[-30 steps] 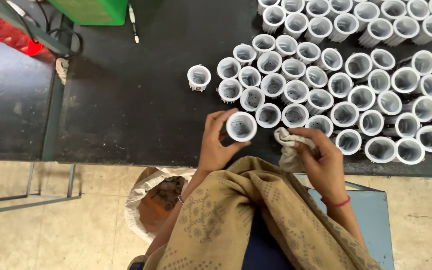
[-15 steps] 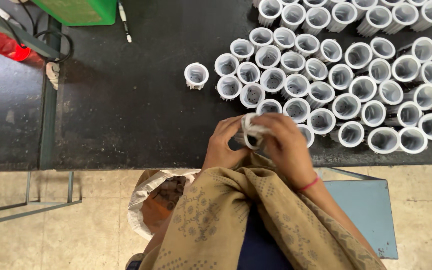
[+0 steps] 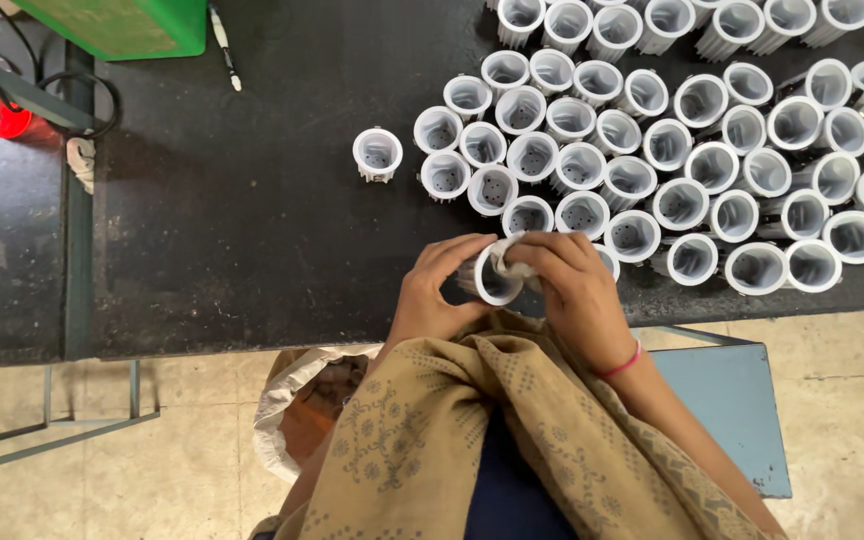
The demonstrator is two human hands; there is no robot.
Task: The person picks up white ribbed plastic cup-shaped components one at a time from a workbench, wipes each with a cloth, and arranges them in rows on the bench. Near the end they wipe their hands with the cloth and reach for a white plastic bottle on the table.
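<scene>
The white ribbed cup (image 3: 492,280) sits between my two hands just above the near edge of the black table (image 3: 252,230), tipped so its open mouth faces up toward me. My left hand (image 3: 432,295) curls around its left side, fingers closed over the outer wall and thumb wrapped along the lower rim, so the cup is firmly held there. My right hand (image 3: 577,290) comes in from the other side with a small whitish cloth (image 3: 514,262) pinched under its fingertips, and that cloth is pressed against the cup's upper rim and partly into its mouth; the fingers are bent tight over the cloth, not spread. A pink band (image 3: 620,363) rings my right wrist. Just beyond my hands, nearly touching the right knuckles, begins the big cluster of matching white cups (image 3: 672,150), standing upright and packed side by side across the right half of the table, several with small holes in their bottoms. One lone cup (image 3: 377,153) stands apart to the left of that group. Further off, at the far left corner, there is a green box (image 3: 122,25) with a pen (image 3: 224,45) lying just beside it. Below the table edge, a sack (image 3: 297,410) sits open on the floor beside my left forearm, and a blue stool (image 3: 732,400) is on my right.
</scene>
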